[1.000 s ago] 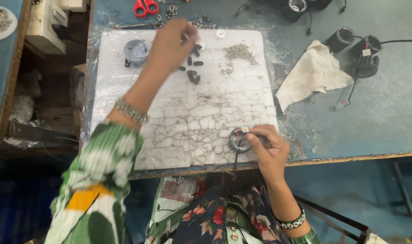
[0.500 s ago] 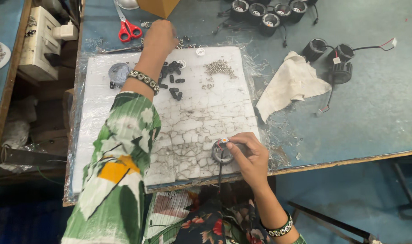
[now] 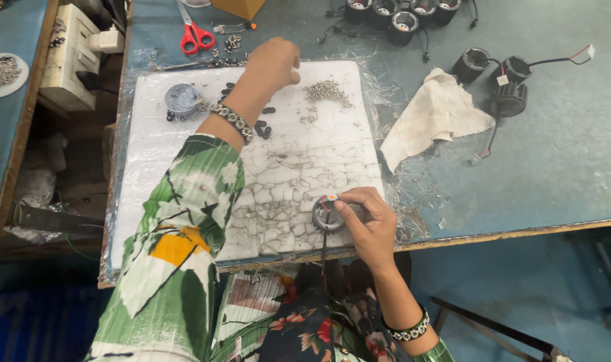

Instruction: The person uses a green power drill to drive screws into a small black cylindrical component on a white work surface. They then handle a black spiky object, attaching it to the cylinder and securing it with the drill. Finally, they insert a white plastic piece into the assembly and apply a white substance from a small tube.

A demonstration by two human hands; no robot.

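blue workbench (image 3: 560, 167), white mat (image 3: 292, 167), cloth (image 3: 436, 117)

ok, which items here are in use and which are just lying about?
In use:
right hand on round housing
left hand near screw pile
black clips

Lying about:
scissors
rag
spare housings

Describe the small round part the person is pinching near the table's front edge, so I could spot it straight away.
Start at the white cracked work mat on the blue table. At its near right corner, the right hand steadies a dark finned round housing with thin wires trailing toward the person. Unlike the black housings beside the white cloth, it sits alone on the mat and shows a small orange square on top.
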